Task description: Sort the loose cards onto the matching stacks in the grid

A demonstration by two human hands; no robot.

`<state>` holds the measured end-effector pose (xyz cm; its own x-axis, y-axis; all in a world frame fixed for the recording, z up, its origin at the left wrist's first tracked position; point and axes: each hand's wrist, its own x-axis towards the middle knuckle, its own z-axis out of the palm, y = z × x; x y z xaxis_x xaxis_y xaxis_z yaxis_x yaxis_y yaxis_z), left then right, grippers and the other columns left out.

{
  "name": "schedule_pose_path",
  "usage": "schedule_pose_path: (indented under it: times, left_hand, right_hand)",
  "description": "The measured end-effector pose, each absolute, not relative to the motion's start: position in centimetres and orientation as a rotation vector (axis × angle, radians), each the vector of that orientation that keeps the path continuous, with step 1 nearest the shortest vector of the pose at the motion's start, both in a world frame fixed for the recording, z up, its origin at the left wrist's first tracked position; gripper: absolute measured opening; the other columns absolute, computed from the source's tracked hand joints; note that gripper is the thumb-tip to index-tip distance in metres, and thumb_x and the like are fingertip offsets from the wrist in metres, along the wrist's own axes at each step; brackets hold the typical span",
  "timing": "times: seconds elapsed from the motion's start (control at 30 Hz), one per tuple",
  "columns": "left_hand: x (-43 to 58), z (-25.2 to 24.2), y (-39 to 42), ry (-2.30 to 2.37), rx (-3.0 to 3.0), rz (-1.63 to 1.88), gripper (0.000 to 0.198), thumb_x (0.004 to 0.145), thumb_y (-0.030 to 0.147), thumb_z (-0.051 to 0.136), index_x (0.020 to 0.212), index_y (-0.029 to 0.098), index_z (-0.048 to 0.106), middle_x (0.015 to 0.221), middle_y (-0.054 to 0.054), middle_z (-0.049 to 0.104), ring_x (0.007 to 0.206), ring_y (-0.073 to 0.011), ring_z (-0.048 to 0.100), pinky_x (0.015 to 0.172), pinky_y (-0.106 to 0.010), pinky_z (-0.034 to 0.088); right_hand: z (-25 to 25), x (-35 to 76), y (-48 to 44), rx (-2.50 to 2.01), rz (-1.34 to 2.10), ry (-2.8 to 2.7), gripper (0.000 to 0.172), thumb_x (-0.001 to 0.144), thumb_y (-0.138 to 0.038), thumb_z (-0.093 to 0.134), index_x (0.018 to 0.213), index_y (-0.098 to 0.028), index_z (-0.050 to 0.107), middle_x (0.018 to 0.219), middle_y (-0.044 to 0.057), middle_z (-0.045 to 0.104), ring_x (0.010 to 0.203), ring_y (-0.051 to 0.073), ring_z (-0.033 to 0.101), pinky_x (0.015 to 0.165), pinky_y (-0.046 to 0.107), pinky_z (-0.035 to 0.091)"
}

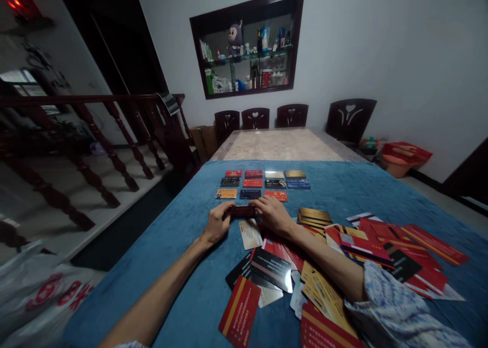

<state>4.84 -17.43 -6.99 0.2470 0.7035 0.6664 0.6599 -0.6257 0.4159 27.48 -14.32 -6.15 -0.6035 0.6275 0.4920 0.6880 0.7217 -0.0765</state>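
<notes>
My left hand (220, 223) and my right hand (272, 214) hold a dark red card stack (243, 211) between them by its two ends, just in front of the rows. Beyond them lie cards in three rows, among them an orange card (226, 194), a dark blue card (250, 194) and a red card (276, 196). A pale gold card (250, 234) rests just below my hands. Nearer, black cards (272, 268) and a red card with a gold stripe (240, 311) overlap loosely. My right forearm passes over part of the loose cards.
A blue cloth (171, 246) covers the near table. A gold card stack (314, 216) and a spread pile of red cards (415, 251) lie to the right. Chairs (255, 119) stand at the far end; a railing (87, 99) and plastic bags (41, 287) are left.
</notes>
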Motion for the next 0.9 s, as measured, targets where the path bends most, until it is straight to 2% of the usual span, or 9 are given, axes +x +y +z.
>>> schedule_pose_path:
  times: [0.13,0.33,0.57,0.77,0.9]
  left_hand:
    - [4.8,-7.1,-17.4,1.408,2.423,1.282,0.026,0.082,0.006,0.050,0.102,0.018,0.062,0.094,-0.004,0.071,0.085,-0.0172,0.067,0.084,-0.032,0.055]
    - [5.1,-7.2,-17.5,1.451,2.353,1.121,0.044,0.075,0.006,0.055,0.117,0.019,0.052,0.104,-0.005,0.067,0.092,-0.0198,0.066,0.088,-0.036,0.054]
    - [5.2,-7.2,-17.4,1.426,2.329,1.088,0.049,0.075,0.004,0.053,0.122,0.018,0.049,0.112,-0.008,0.065,0.100,-0.0211,0.064,0.094,-0.039,0.053]
    - [5.1,-7.8,-17.0,1.403,2.376,1.091,0.055,0.076,0.004,0.053,0.129,0.018,0.048,0.124,-0.011,0.060,0.117,-0.0245,0.058,0.105,-0.045,0.047]
    - [5.1,-7.8,-17.0,1.398,2.376,1.098,0.058,0.077,0.003,0.054,0.132,0.019,0.047,0.125,-0.011,0.058,0.120,-0.0251,0.055,0.107,-0.046,0.046]
  right_hand:
    - [-5.9,27.4,-14.6,-1.061,-0.104,-2.459,0.031,0.093,-0.013,0.052,0.120,-0.021,0.063,0.100,0.008,0.069,0.093,0.020,0.056,0.079,0.030,0.040]
    - [-5.5,27.2,-15.0,-1.157,0.019,-2.514,0.042,0.092,-0.021,0.058,0.134,-0.019,0.053,0.113,0.011,0.067,0.101,0.022,0.056,0.083,0.031,0.042]
    - [-4.9,27.0,-15.4,-1.219,0.029,-2.579,0.051,0.092,-0.018,0.054,0.143,-0.021,0.046,0.115,0.011,0.065,0.107,0.023,0.056,0.086,0.032,0.040]
    - [-4.7,26.9,-15.3,-1.253,0.020,-2.590,0.051,0.093,-0.020,0.052,0.144,-0.018,0.045,0.121,0.014,0.062,0.111,0.025,0.054,0.087,0.034,0.041]
    - [-4.9,27.0,-15.1,-1.242,0.004,-2.575,0.053,0.092,-0.022,0.053,0.144,-0.015,0.045,0.123,0.015,0.060,0.111,0.026,0.053,0.087,0.035,0.042]
